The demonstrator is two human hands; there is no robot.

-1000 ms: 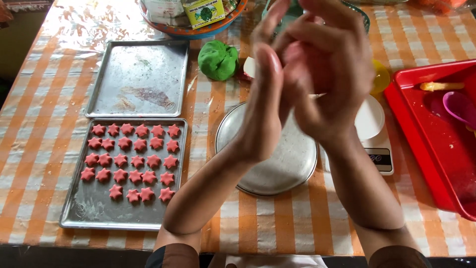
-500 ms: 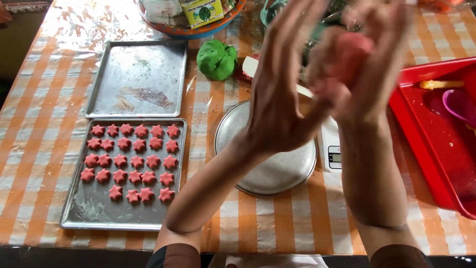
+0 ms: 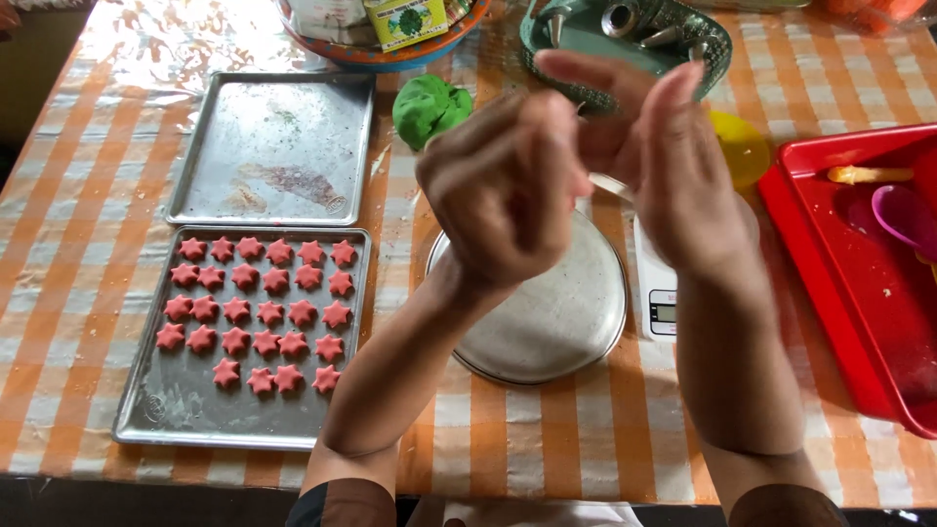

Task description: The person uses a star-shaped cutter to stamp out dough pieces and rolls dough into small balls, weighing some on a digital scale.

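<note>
**Hands raised together over a round metal plate**

Nearest the camera, a metal baking tray lies on the orange-checked tablecloth, carrying rows of small pink star-shaped dough pieces. Just to its right sits a round metal plate, bare and partly hidden by the forearms that rise above it.

Both hands are lifted over that plate, close together. The left hand is curled into a loose fist with its back to the camera; the right hand stands beside it with fingers stretched upward, its palm turned towards the left. Whether anything is pressed between them cannot be told, as the backs of the hands cover the gap.

A white kitchen scale shows under the right wrist, and a red tray lies at the right edge. Farther off, a second, empty baking tray lies beyond the first, with a lump of green dough beside it. Farthest, a green basket holds metal piping nozzles.
</note>
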